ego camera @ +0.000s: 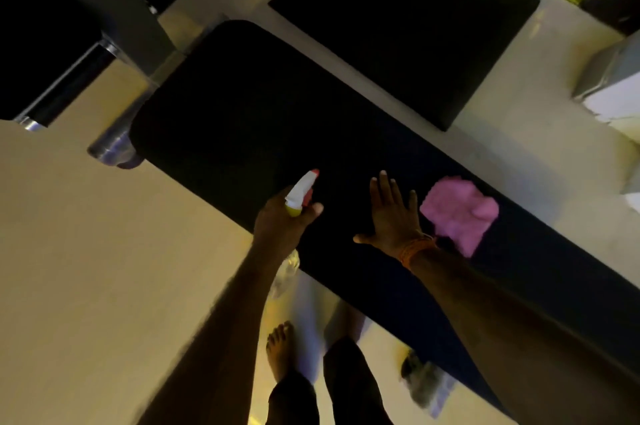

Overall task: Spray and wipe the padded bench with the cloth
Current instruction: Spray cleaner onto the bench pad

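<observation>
The long black padded bench runs diagonally from upper left to lower right. My left hand grips a spray bottle with a white and red head, held at the bench's near edge with its nozzle over the pad. My right hand lies flat on the pad, fingers spread, holding nothing. A crumpled pink cloth rests on the pad just right of my right hand, apart from the fingers. The bottle's clear body shows dimly below my left wrist.
A second black pad lies on the floor beyond the bench. Black padded rollers on a metal frame stand at the upper left. A metal bench leg juts out at the left end. My bare feet stand on the floor beside the bench.
</observation>
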